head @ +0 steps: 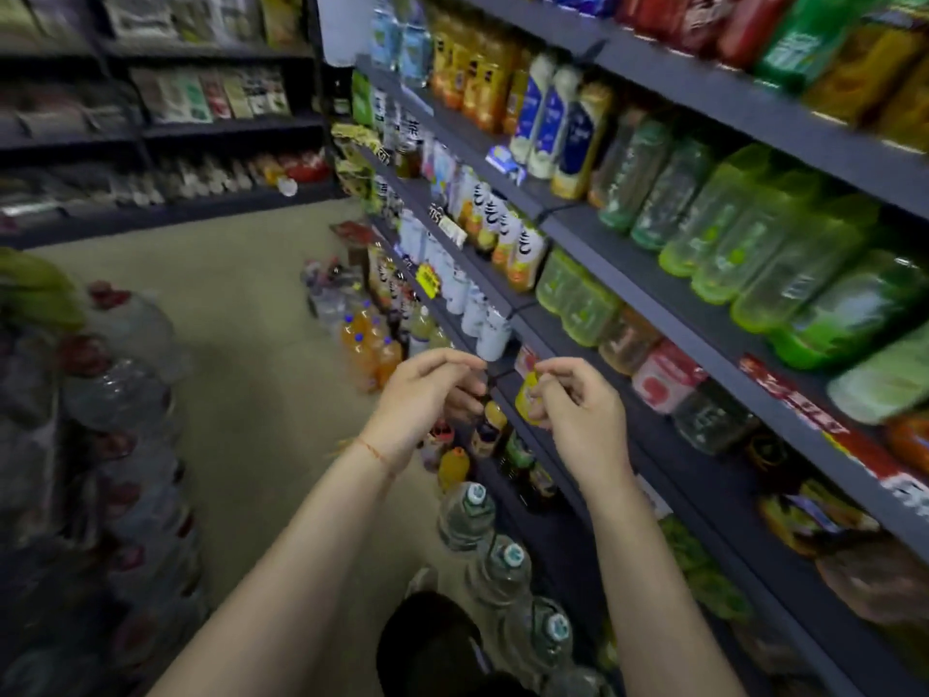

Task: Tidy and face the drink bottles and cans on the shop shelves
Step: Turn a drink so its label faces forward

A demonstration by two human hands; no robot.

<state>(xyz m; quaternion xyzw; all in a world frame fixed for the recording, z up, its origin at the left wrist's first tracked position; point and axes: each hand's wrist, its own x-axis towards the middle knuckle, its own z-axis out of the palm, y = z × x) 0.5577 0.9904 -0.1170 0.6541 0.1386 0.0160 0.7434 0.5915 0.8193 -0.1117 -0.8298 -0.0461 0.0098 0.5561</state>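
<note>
Rows of drink bottles fill the dark shelves on the right: green bottles (pixel 744 244), orange juice bottles (pixel 523 254) and white bottles (pixel 490 329). Both my hands are raised at the edge of a middle shelf (pixel 568 354). My left hand (pixel 427 394) has its fingers curled, and thumb and forefinger pinch a thin black tie (pixel 495 378) on the shelf edge. My right hand (pixel 573 410) is curled with its fingertips together, in front of a yellow bottle (pixel 527 397). Nothing shows plainly between its fingers.
Large water bottles (pixel 467 515) stand in a row on the floor along the shelf base, with orange soda bottles (pixel 367 349) further down the aisle. Stacked water jugs (pixel 120 394) line the left side. Snack shelves (pixel 211 98) close off the far end.
</note>
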